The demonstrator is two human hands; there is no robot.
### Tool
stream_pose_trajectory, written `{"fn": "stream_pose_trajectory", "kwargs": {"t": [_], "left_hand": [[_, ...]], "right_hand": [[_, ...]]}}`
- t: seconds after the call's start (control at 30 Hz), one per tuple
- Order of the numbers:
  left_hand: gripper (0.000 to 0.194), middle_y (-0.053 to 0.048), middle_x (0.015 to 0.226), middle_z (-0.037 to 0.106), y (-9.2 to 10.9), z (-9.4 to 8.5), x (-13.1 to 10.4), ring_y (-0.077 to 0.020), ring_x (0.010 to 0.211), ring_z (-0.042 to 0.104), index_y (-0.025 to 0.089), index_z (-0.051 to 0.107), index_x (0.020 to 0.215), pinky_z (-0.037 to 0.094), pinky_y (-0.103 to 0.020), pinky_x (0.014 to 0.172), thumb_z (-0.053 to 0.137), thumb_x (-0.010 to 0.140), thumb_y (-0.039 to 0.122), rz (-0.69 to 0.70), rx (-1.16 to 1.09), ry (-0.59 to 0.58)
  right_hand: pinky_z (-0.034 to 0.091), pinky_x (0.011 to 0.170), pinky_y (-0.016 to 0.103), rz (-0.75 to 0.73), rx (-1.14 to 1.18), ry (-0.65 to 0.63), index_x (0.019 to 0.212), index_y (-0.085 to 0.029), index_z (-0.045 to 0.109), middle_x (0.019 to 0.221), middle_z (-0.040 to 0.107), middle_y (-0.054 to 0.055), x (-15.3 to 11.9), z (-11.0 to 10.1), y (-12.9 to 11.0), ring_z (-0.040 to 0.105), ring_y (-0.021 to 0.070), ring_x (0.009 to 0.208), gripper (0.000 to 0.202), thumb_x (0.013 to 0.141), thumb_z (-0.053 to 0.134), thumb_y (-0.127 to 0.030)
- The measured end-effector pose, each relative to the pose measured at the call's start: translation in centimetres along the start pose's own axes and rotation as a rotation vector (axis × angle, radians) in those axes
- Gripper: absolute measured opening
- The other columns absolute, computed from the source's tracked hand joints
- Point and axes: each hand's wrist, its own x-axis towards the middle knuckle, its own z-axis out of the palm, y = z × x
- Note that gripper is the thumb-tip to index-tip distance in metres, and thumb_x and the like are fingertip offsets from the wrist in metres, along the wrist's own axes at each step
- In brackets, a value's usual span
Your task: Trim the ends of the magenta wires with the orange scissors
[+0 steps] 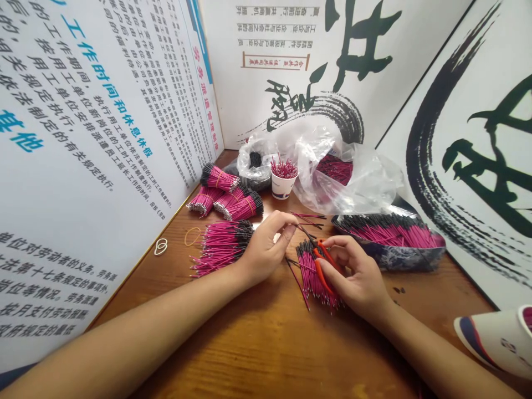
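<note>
My right hand is closed round the orange handles of a pair of scissors, whose dark blades point up and left. The fingers of my left hand are pinched together close to the blade tips. What they hold is too small to make out for certain. Beneath the scissors lies a pile of short pink wires with black ends. Another spread of pink wires is beside my left hand, black ends toward it. A few loose wires lie just beyond my fingertips.
Banded wire bundles are stacked at back left, near rubber bands. A paper cup of wires, a plastic bag and a full tray stand behind. Another paper cup is at right. Printed panels enclose the table.
</note>
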Motion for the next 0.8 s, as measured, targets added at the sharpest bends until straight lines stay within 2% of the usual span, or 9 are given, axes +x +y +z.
{"fn": "stream_pose_trajectory", "kwargs": {"t": [0.57, 0.8], "left_hand": [[0.013, -0.003, 0.088, 0.059, 0.14, -0.03, 0.03, -0.0161, 0.085, 0.056, 0.02, 0.059, 0.092, 0.045, -0.03, 0.08, 0.049, 0.098, 0.025, 0.016, 0.004, 0.016], [0.014, -0.003, 0.087, 0.059, 0.26, -0.08, 0.07, -0.0167, 0.085, 0.056, 0.02, 0.058, 0.092, 0.045, -0.031, 0.079, 0.047, 0.098, 0.026, -0.014, 0.003, 0.006]], "right_hand": [[0.036, 0.047, 0.022, 0.075, 0.051, -0.065, 0.106, -0.024, 0.047, 0.064, 0.053, -0.006, -0.28, -0.17, 0.43, 0.046, 0.0108, 0.05, 0.016, 0.095, 0.056, -0.031], [0.037, 0.047, 0.022, 0.045, 0.015, -0.034, 0.106, -0.024, 0.048, 0.064, 0.053, -0.006, -0.21, -0.09, 0.35, 0.045, 0.0111, 0.05, 0.016, 0.094, 0.057, -0.031]]}}
